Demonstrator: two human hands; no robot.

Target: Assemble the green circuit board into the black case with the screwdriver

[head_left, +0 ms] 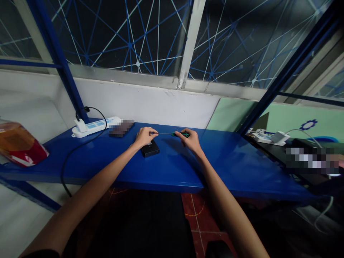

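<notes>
My right hand (190,139) is closed round the green-and-black handle of a thin screwdriver (179,134), held level above the blue table (166,168). Its metal shaft runs left to my left hand (144,137), whose fingers pinch the tip end. Under and just right of my left hand lies a small flat black box (150,148) on the table, touched by the heel of that hand.
A white power strip (94,126) with a plugged charger and black cable lies at the back left, next to a blurred dark object (121,128). A red-and-orange object (18,144) sits at far left. White chargers (271,137) rest on a neighbouring desk at right.
</notes>
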